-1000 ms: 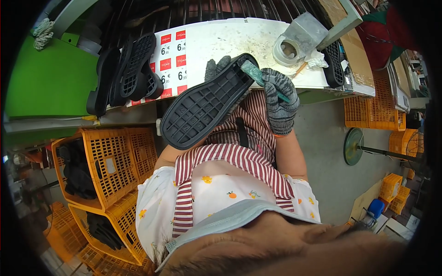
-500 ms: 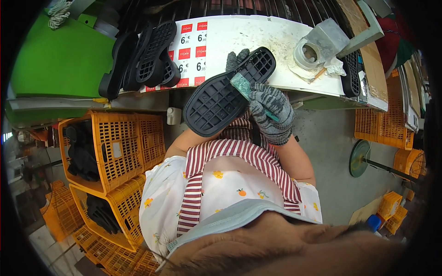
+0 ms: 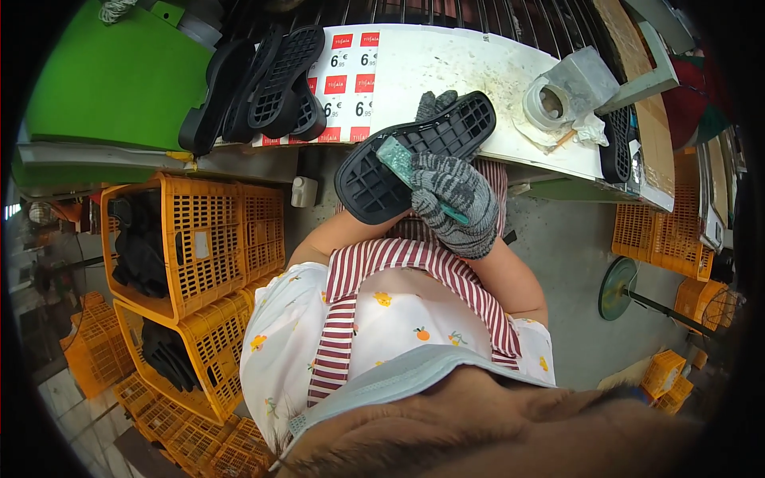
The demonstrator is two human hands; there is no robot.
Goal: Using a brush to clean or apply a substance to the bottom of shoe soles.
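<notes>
A black shoe sole [image 3: 374, 179] with a grid of hollows is held up tilted at the table's front edge. My left hand [image 3: 435, 103], in a grey knit glove, grips it from behind; only its fingertips show past the far edge, the rest being hidden by the sole. My gloved right hand [image 3: 456, 203] is closed round the green handle of a flat brush [image 3: 394, 159]. The brush head lies over the sole's upturned face, near its left, wider part. Whether the bristles touch cannot be made out.
Several black soles [image 3: 283, 84] lean together at the table's left, beside a green surface [image 3: 119, 88]. A cloudy plastic container [image 3: 550, 103] with a round opening stands on the right; another sole [image 3: 616, 147] lies beyond it. Orange crates [image 3: 203, 247] are stacked at left. A rack of bars borders the far side.
My right hand and the brush have moved left and slightly down along the sole. The sole has shifted a little right in view, as has the whole table.
</notes>
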